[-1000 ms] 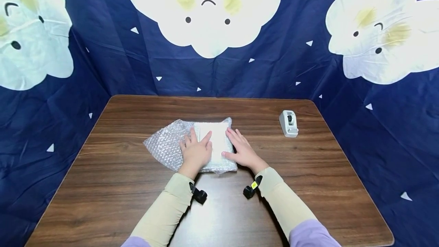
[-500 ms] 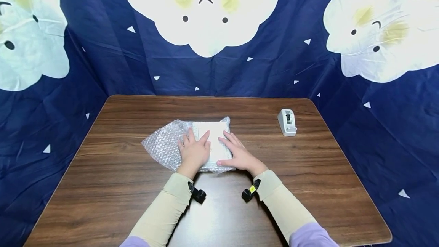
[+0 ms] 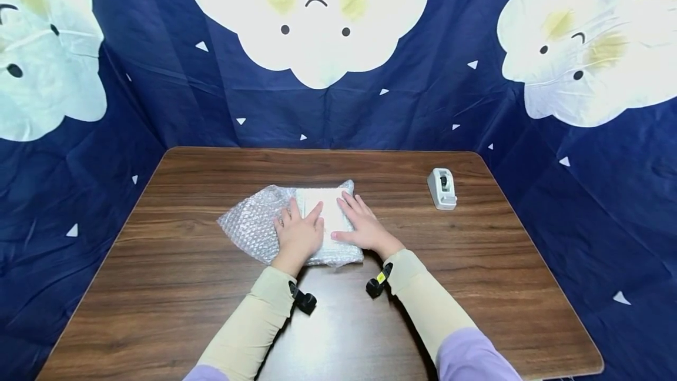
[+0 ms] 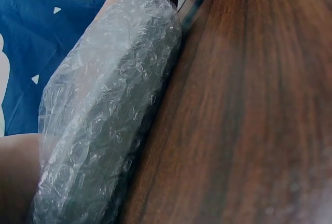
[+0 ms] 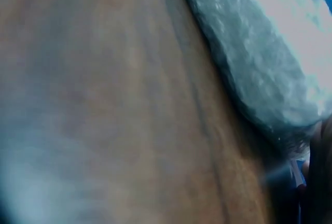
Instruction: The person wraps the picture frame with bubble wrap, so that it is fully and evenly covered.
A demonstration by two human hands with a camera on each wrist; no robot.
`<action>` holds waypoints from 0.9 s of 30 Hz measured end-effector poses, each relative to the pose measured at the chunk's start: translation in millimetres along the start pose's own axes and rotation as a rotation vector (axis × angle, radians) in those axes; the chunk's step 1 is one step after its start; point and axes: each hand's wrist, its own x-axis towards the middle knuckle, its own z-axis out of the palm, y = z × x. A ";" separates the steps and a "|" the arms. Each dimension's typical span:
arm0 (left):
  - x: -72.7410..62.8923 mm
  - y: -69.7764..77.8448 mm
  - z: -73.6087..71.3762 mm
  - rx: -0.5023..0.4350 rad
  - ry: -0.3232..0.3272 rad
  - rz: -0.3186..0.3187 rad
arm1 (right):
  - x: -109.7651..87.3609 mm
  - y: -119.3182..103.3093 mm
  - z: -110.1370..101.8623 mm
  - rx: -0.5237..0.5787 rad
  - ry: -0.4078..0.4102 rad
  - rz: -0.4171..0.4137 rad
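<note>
A flat, pale rectangular item wrapped in clear bubble wrap [image 3: 254, 222] lies on the wooden table, a loose pointed flap of the wrap spreading to the left. My left hand [image 3: 300, 235] rests on the package's left part with fingers spread. On its right side lies my right hand [image 3: 366, 227], fingers extended over the white top and thumb pointing left. The left wrist view shows the thick edge of the bubble wrap [image 4: 104, 115] close up. In the right wrist view the wrapped edge [image 5: 259, 53] is blurred, and the hand is mostly out of sight.
A white tape dispenser [image 3: 442, 189] stands at the back right of the wooden table [image 3: 158, 287]. Blue fabric [image 3: 174, 99] with white clouds hangs behind the table and along both sides.
My right hand lifted or slid slightly left across the package, and its fingers now reach farther over the top. My left hand has stayed on the left part.
</note>
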 end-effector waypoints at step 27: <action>7.6 -153.4 -49.1 -0.157 0.449 -0.122 | 2.2 6.3 2.1 0.006 0.029 -0.018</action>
